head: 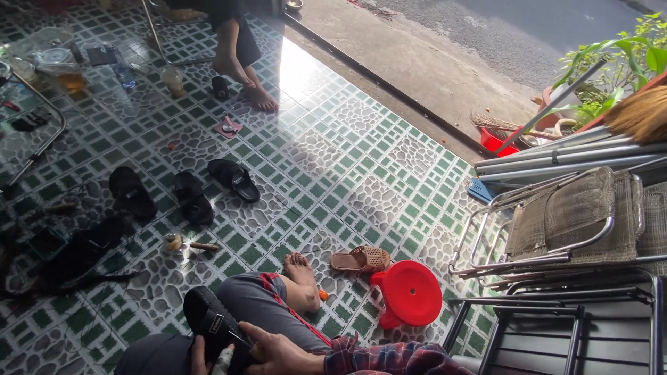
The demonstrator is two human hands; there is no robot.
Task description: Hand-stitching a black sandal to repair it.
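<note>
A floor of green-and-white patterned tiles (pixel 333 160) runs out to a concrete threshold and a street, with strong sunlight falling across the middle. At the bottom edge, the person sits with one leg crossed, the bare foot (pixel 300 267) resting on the tiles. A black sandal (pixel 208 319) lies on the person's grey-trousered lap. The right hand (pixel 278 351) rests on it with fingers curled against its side, in a plaid sleeve; the left hand (pixel 200 357) shows only as fingertips gripping the sandal's lower edge, the rest cut off by the frame. A small pale object (pixel 224 360) stands between the two hands; what it is cannot be made out.

Just beside the foot lie a tan woven slipper (pixel 361 260) and a red plastic stool (pixel 408 294) tipped on its side. Three more black sandals (pixel 187 194) lie spread further out on the tiles. At upper left, a plastic cup (pixel 69 78) holds an amber drink; clear bags and other cups around it are too blurred to read. Another person's bare feet (pixel 246 80) stand at the top. On the right are folded metal chairs (pixel 563 222) with woven seats, a broom (pixel 643 114), and a potted plant (pixel 618 62) partly cut off.
</note>
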